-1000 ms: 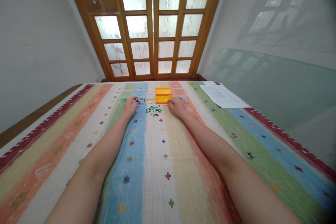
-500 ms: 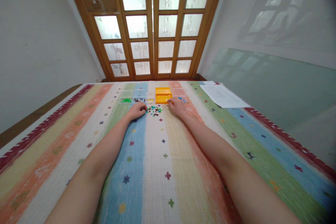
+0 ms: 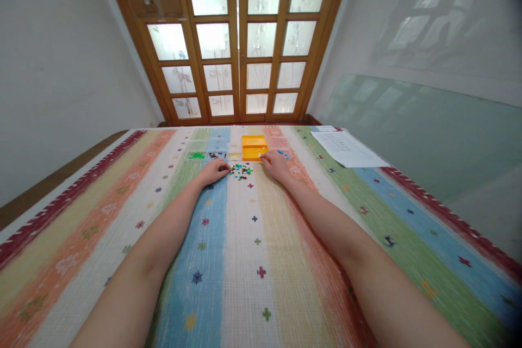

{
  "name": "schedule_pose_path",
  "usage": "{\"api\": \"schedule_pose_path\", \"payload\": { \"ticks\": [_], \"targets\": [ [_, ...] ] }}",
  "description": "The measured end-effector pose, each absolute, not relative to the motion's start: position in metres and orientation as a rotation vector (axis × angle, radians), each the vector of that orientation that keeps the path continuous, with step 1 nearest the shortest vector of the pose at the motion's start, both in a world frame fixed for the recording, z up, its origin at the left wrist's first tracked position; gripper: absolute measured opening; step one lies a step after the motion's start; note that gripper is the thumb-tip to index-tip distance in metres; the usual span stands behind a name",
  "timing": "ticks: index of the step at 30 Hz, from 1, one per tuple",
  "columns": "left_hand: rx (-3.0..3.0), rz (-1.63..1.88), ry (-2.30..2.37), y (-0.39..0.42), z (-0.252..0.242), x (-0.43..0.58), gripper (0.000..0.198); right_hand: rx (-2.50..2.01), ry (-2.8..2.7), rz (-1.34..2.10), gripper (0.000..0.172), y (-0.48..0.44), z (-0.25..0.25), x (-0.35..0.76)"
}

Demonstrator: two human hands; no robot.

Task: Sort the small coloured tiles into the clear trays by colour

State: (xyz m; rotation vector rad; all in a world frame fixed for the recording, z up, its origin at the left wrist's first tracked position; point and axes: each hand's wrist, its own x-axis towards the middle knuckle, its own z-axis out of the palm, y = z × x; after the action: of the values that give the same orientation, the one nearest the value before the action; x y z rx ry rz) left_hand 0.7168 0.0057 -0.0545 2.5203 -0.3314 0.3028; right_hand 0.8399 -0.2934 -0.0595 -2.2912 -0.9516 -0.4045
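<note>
A loose pile of small green, blue and dark red pieces (image 3: 242,172) lies on the striped cloth between my hands. My left hand (image 3: 215,172) is at the pile's left edge, its fingers drawn together; anything between them is too small to make out. My right hand (image 3: 275,165) rests by the near right corner of an open yellow box (image 3: 254,153), fingers pinched on something orange. Left of the box are clear boxes with green pieces (image 3: 197,156), dark red pieces (image 3: 217,156) and yellow pieces (image 3: 234,156). Blue pieces (image 3: 281,153) lie in a clear box beyond my right hand.
A striped tablecloth (image 3: 240,261) covers the table. White printed sheets (image 3: 348,149) lie at the back right. Wooden doors with glass panes (image 3: 240,60) stand behind the table, and a glass board (image 3: 416,130) leans on the right wall.
My left hand has shifted slightly right, its fingertips nearer the loose pile. My right hand has barely moved.
</note>
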Motion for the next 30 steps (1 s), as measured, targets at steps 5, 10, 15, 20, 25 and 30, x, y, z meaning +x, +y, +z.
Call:
{"api": "schedule_pose_path", "payload": {
  "ticks": [5, 10, 15, 20, 25, 30],
  "targets": [
    [2.528, 0.305, -0.299, 0.006, -0.054, 0.717, 0.015, -2.302, -0.945, -0.410, 0.024, -0.293, -0.060, 0.840],
    [2.552, 0.304, -0.301, 0.010, -0.051, 0.716, 0.015, -2.298, -0.968, -0.410, 0.025, -0.294, -0.063, 0.843],
    [2.477, 0.317, -0.211, 0.012, -0.053, 0.716, 0.015, -2.294, -0.969, -0.421, 0.025, -0.294, -0.067, 0.846],
    [2.217, 0.474, -0.019, 0.022, -0.061, 0.721, 0.011, -2.302, -0.967, -0.432, 0.025, -0.293, -0.067, 0.846],
    [1.960, 0.555, 0.167, 0.030, -0.063, 0.727, 0.011, -2.303, -0.979, -0.421, 0.026, -0.294, -0.065, 0.844],
    [1.823, 0.710, 0.307, 0.038, -0.062, 0.728, 0.018, -2.300, -0.970, -0.433, 0.024, -0.294, -0.064, 0.843]
  ]
}}
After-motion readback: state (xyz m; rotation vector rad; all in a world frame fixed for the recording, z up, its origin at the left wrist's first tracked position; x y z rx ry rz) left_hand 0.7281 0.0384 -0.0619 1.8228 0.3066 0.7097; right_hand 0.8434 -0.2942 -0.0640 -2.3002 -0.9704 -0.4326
